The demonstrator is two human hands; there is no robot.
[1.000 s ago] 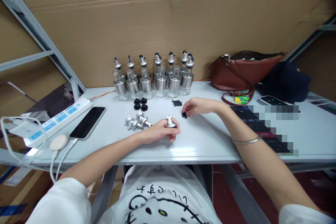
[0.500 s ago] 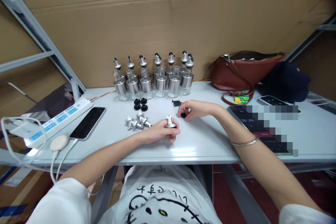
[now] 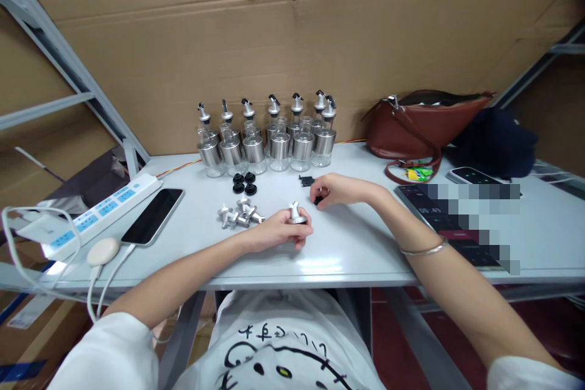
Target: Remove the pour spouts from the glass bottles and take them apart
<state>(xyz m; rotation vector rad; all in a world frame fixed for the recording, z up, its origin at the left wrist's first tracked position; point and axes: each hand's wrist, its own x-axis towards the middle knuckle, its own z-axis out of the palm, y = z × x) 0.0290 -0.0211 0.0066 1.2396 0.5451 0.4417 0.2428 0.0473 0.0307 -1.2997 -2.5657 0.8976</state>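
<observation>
My left hand is closed around a silver pourer spout, which points up between thumb and fingers. To its right, my right hand rests at the table with its fingertips around a small black part, mostly covered by the fingers. Just behind that hand lie several thin black pieces side by side. Left of my left hand sits a heap of silver pourer spouts. Several black stoppers stand grouped behind that heap.
Glass bottles with steel bands stand in rows at the back, some topped with pourers. A phone and a power strip lie left. On the right are a brown handbag, a dark cap and a tablet-like screen.
My right hand's fingers have closed in over the small black part, so less of it shows. My left hand keeps its hold on the pourer spout, nearly still.
</observation>
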